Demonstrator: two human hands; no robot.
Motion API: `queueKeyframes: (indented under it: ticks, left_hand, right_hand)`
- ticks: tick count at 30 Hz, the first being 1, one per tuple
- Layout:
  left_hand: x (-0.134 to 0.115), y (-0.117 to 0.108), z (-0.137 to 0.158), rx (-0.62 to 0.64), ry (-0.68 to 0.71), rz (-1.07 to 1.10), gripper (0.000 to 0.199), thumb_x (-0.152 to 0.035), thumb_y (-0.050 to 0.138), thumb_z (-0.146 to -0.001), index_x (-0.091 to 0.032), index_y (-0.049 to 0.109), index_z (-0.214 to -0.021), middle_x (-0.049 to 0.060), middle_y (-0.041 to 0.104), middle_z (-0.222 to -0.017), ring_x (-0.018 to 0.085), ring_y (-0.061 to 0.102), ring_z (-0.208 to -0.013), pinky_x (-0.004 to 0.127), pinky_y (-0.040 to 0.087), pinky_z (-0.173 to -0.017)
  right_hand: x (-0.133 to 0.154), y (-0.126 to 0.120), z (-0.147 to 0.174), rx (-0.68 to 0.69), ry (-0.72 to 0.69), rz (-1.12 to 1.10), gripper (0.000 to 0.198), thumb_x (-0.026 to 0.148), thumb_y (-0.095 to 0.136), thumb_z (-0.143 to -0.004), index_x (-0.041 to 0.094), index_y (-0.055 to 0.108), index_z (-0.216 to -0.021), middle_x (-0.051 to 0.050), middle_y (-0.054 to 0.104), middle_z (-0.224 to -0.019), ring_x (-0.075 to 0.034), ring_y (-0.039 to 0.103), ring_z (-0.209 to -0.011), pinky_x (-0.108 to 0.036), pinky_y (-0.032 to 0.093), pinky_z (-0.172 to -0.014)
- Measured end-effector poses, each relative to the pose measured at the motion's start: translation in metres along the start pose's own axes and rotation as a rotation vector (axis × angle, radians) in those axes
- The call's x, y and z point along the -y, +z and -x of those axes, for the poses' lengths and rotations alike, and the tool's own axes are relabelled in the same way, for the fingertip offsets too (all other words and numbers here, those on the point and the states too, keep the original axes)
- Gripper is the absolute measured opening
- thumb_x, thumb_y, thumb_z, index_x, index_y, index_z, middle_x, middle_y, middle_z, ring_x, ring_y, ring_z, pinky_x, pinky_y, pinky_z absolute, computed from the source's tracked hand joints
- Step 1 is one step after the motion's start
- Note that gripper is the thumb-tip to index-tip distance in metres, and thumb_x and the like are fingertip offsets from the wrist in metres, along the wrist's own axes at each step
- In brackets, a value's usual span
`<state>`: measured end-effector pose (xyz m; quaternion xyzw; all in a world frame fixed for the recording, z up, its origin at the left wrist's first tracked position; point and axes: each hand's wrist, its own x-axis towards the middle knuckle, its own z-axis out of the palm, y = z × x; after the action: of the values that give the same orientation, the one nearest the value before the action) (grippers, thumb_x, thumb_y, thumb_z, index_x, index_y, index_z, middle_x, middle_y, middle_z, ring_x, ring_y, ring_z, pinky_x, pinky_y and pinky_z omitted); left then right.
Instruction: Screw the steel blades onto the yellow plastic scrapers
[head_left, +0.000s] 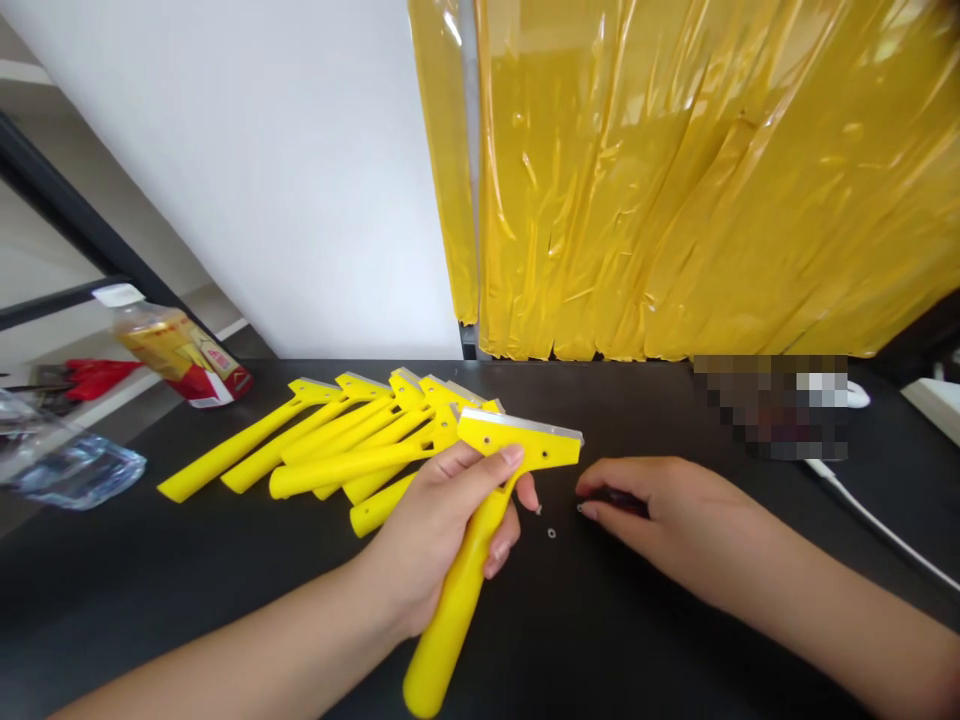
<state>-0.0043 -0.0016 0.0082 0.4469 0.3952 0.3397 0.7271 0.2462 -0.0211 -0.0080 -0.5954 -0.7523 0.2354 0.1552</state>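
Observation:
My left hand (450,530) is closed around a yellow scraper (457,590), its thumb on the head just below the silver blade edge. The head faces up and shows two small holes. To the right, my right hand (660,510) is low over the table, thumb and forefinger pinched at a tiny metal nut (580,508). Another small nut (552,533) lies on the black table between the hands. A tiny metal piece (538,510) is by my left fingertips. Behind my left hand, several more yellow scrapers (337,470) lie overlapping in a fanned pile.
A drink bottle (180,345) stands tilted in view at the left, near a clear plastic item (97,465) and red-handled tools (97,380). White and yellow-wrapped panels (675,180) rise at the back. A white cable (885,515) crosses the table (225,610) at right.

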Motion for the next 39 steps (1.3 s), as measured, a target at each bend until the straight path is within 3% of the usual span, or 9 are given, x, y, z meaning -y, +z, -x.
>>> queueKeyframes:
  ticks: [3,7,15,17,19,23,26,31,39]
  left_hand:
    - [0.0,0.001,0.002,0.015,0.013,0.024,0.044,-0.052,0.064,-0.105,-0.015,0.07,-0.08,-0.001,0.052,-0.046,0.007,0.043,-0.039,0.018,0.034,-0.045]
    - [0.0,0.004,0.004,0.024,0.013,0.072,0.041,-0.046,0.066,-0.105,-0.015,0.068,-0.079,-0.002,0.054,-0.048,0.007,0.044,-0.039,0.018,0.035,-0.044]
    - [0.0,0.005,0.003,0.022,0.008,0.145,0.029,-0.039,0.072,-0.102,-0.017,0.065,-0.085,-0.003,0.06,-0.055,0.007,0.047,-0.039,0.017,0.037,-0.04]
    - [-0.001,0.005,0.004,0.042,0.001,0.14,0.031,-0.04,0.071,-0.103,-0.016,0.066,-0.083,-0.003,0.06,-0.055,0.007,0.048,-0.039,0.017,0.038,-0.04]
    - [0.0,0.005,0.006,0.076,-0.007,0.136,0.033,-0.039,0.069,-0.105,-0.016,0.067,-0.081,-0.002,0.06,-0.054,0.007,0.049,-0.038,0.017,0.037,-0.039]
    - [0.003,0.008,0.01,0.173,-0.015,0.177,0.034,-0.036,0.065,-0.107,-0.015,0.069,-0.081,-0.002,0.057,-0.05,0.008,0.048,-0.038,0.016,0.037,-0.039]
    - [0.004,0.01,0.012,0.225,-0.017,0.202,0.036,-0.037,0.064,-0.107,-0.014,0.07,-0.08,-0.001,0.056,-0.049,0.008,0.048,-0.039,0.015,0.037,-0.039]
    - [0.001,0.009,0.01,0.179,-0.013,0.212,0.034,-0.037,0.065,-0.106,-0.015,0.07,-0.081,-0.002,0.057,-0.049,0.007,0.048,-0.038,0.015,0.037,-0.039]
    - [0.0,0.006,0.006,0.132,-0.009,0.186,0.033,-0.037,0.067,-0.105,-0.015,0.067,-0.08,-0.001,0.062,-0.056,0.007,0.049,-0.039,0.016,0.037,-0.038]
  right_hand:
    - [0.002,0.009,0.004,-0.041,-0.141,0.181,0.018,0.024,0.06,-0.101,0.031,0.077,-0.103,0.002,0.08,-0.095,-0.018,0.073,-0.078,-0.03,0.046,-0.069]
    - [0.003,0.014,0.005,-0.036,-0.208,0.341,0.024,0.021,0.051,-0.104,0.027,0.074,-0.101,-0.001,0.079,-0.09,-0.019,0.075,-0.074,-0.031,0.043,-0.063]
    - [0.001,0.02,0.006,-0.055,-0.275,0.391,0.021,0.017,0.051,-0.098,0.023,0.071,-0.091,-0.004,0.074,-0.083,-0.02,0.069,-0.069,-0.032,0.037,-0.062]
    - [0.005,0.016,0.005,-0.059,-0.194,0.174,0.022,0.025,0.052,-0.102,0.024,0.073,-0.097,-0.004,0.075,-0.089,-0.021,0.069,-0.077,-0.033,0.042,-0.068]
    - [0.011,0.008,0.004,-0.039,-0.048,-0.216,0.02,0.037,0.06,-0.102,0.024,0.075,-0.097,-0.003,0.072,-0.089,-0.019,0.064,-0.079,-0.031,0.043,-0.07]
    - [0.019,-0.003,0.005,0.011,0.152,-0.945,0.021,0.041,0.08,-0.09,0.022,0.073,-0.085,0.004,0.05,-0.069,-0.011,0.035,-0.062,-0.027,0.028,-0.056]
    - [0.022,-0.002,0.008,0.1,0.194,-1.24,0.022,0.037,0.086,-0.085,0.02,0.072,-0.084,0.005,0.043,-0.066,-0.009,0.026,-0.06,-0.027,0.021,-0.054]
    - [0.024,-0.001,0.012,0.193,0.227,-1.439,0.031,0.041,0.081,-0.094,0.02,0.064,-0.081,0.006,0.042,-0.069,-0.008,0.024,-0.058,-0.026,0.021,-0.054]
    - [0.023,-0.003,0.015,0.219,0.152,-1.389,0.039,0.049,0.074,-0.099,0.018,0.061,-0.08,0.003,0.044,-0.076,-0.009,0.025,-0.061,-0.028,0.021,-0.054]
